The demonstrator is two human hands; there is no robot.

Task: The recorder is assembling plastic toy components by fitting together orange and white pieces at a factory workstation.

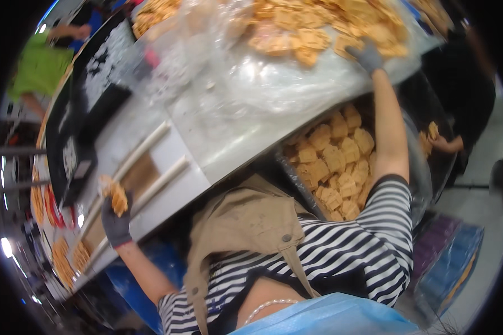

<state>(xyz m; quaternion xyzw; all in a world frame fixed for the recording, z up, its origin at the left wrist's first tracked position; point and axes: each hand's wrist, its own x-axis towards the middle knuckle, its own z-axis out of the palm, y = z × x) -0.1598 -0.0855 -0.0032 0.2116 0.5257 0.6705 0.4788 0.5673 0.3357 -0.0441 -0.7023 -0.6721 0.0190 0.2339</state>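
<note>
My left hand [116, 222], in a grey glove, is closed on a small stack of tan flat pieces [118, 200] with uneven edges; their exact kind I cannot make out. It is above a white work surface, beside two pale rails [161, 181]. My right hand [369, 57], also gloved in grey, reaches far out to the right. Its fingers are spread at the near edge of a wide heap of similar tan pieces [296, 39], touching them. The heap lies on clear plastic sheeting [251, 84].
Below my right arm stands a plastic-lined crate [302, 187] filled with stacked tan pieces. A black tray [103, 103] with white bits is at the far left. Another person's hand [450, 145] holds tan pieces at right; a green-shirted person [39, 67] is at left.
</note>
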